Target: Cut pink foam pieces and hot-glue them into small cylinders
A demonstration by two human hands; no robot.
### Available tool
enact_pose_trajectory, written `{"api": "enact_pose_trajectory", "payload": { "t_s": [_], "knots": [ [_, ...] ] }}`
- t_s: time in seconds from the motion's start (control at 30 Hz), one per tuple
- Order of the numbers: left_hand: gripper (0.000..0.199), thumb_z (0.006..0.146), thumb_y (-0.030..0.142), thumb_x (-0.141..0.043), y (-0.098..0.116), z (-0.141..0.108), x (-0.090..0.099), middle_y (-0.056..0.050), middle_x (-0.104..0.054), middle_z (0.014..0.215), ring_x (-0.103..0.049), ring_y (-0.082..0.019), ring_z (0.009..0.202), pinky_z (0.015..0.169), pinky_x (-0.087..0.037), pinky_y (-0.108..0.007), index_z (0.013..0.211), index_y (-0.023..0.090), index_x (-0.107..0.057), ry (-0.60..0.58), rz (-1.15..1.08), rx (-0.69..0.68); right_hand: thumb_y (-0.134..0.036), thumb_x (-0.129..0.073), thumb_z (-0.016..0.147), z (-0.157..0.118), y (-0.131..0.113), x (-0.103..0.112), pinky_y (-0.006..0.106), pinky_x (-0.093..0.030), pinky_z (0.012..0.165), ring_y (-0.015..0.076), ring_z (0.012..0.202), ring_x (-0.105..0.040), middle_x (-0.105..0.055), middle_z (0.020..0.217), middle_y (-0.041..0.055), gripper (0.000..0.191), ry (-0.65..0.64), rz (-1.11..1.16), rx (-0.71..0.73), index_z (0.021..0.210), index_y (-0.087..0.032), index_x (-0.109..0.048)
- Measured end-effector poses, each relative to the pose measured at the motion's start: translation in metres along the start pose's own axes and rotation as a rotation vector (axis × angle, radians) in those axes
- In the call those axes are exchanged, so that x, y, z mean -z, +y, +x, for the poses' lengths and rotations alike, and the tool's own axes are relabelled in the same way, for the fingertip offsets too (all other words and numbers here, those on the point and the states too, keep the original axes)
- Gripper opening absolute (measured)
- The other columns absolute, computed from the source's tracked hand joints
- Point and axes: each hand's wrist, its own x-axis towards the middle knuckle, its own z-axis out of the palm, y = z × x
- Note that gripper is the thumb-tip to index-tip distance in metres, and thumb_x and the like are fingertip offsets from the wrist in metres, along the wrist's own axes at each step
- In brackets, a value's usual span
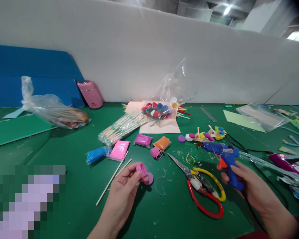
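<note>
My left hand pinches a pink bottle cap between thumb and fingers, its hollow side showing. A flat purple cap is right beside the fingertips; whether it touches them I cannot tell. My right hand is wrapped round the handle of a blue hot glue gun, whose nozzle points left. A clear glue stick sticks out of its back. Between the hands lie large scissors with one red and one yellow handle. Another pink cap with a loose ring sits beyond the scissors' tip.
Clay packets in blue, pink, magenta and orange lie ahead. Two thin wooden sticks rest near my left hand. Behind are bagged cotton swabs, bagged bottle caps and a pink canister. A black cord trails right.
</note>
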Motion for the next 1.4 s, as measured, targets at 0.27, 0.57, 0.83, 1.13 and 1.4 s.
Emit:
{"api": "enact_pose_trajectory", "payload": {
  "t_s": [0.27,0.57,0.83,1.13,1.4],
  "knots": [
    [0.014,0.071,0.021,-0.06,0.011,-0.006,-0.026,0.0,-0.058,0.062,-0.056,-0.01,0.059,0.063,-0.043,-0.023,0.083,0.014,-0.062,-0.032,-0.146,0.056,-0.035,-0.047,0.082,-0.025,-0.021,-0.052,0.021,-0.036,0.049,0.0115,0.052,-0.044,-0.049,0.057,-0.0022,0.018,-0.235,0.119,0.176,0.086,-0.019,-0.053],
    [0.014,0.076,0.016,-0.054,-0.002,0.005,-0.022,-0.003,-0.059,0.072,-0.054,-0.01,0.061,0.062,-0.042,-0.023,0.087,0.012,-0.06,-0.185,-0.18,0.089,-0.038,-0.052,0.077,-0.046,-0.016,-0.077,0.024,-0.045,0.047,0.0158,0.05,-0.053,-0.057,0.059,0.0004,0.015,-0.247,-0.128,0.226,0.075,-0.023,-0.054],
    [0.013,0.076,0.015,-0.053,-0.002,0.005,-0.017,-0.003,-0.058,0.068,-0.052,-0.009,0.059,0.06,-0.04,-0.022,0.085,0.012,-0.061,-0.217,-0.19,0.064,-0.037,-0.049,0.079,-0.049,-0.01,-0.082,0.023,-0.045,0.045,0.0152,0.05,-0.052,-0.056,0.06,0.0004,0.017,-0.277,-0.196,0.267,0.087,-0.022,-0.054],
    [0.013,0.077,0.015,-0.052,-0.003,0.004,-0.017,-0.003,-0.059,0.068,-0.052,-0.009,0.058,0.059,-0.039,-0.021,0.086,0.011,-0.06,-0.232,-0.167,0.071,-0.035,-0.047,0.081,-0.049,-0.015,-0.085,0.022,-0.045,0.046,0.0142,0.052,-0.052,-0.054,0.064,0.0002,0.02,-0.298,-0.154,0.258,0.095,-0.022,-0.053],
    [0.015,0.078,0.015,-0.05,-0.004,0.004,-0.017,-0.004,-0.06,0.067,-0.052,-0.009,0.058,0.059,-0.038,-0.02,0.087,0.009,-0.06,-0.245,-0.15,0.076,-0.033,-0.046,0.083,-0.047,-0.017,-0.088,0.017,-0.045,0.046,0.0109,0.052,-0.05,-0.055,0.068,-0.0011,0.015,-0.299,-0.165,0.295,0.094,-0.025,-0.051]
  ]
}}
